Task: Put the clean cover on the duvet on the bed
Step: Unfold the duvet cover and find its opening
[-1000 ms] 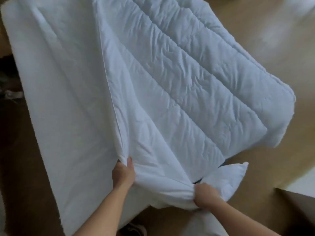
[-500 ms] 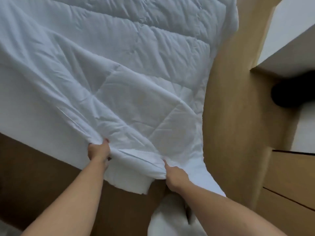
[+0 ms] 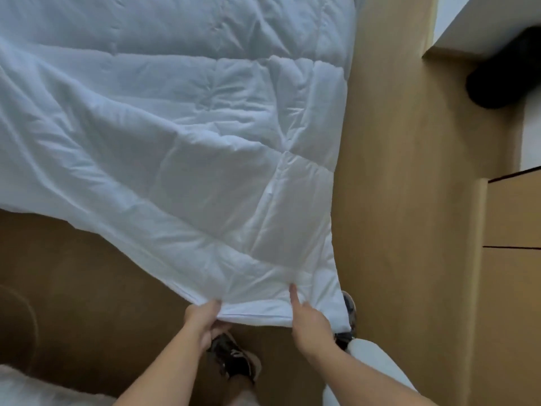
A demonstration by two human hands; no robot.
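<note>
Bedding: the white quilted duvet (image 3: 304,200) is lying spread across the bed (the bed itself is hiding under it), its near right corner hanging off over the brown floor (image 3: 73,273) towards me.
Cover: the thin white fabric cover (image 3: 123,171) is wrinkling over the quilting on the left; at the corner I cannot tell where cover is ending and duvet is beginning.
Left grip: my left hand (image 3: 205,317) is clamping the near hem, fingers curling underneath it.
Right grip: my right hand (image 3: 310,320) is pinching the same hem closer to the corner, one digit lying flat on top.
Change: half a second ago I was holding bunched cloth with a loose flap sagging below my hands; now the hem is running taut and straight between them.
Meaning: I am judging that this corner is seating properly, so smoothing the cover up the bed is becoming the next job.
Risk: the filling may be slipping out of the corner if either grip is loosening.
</note>
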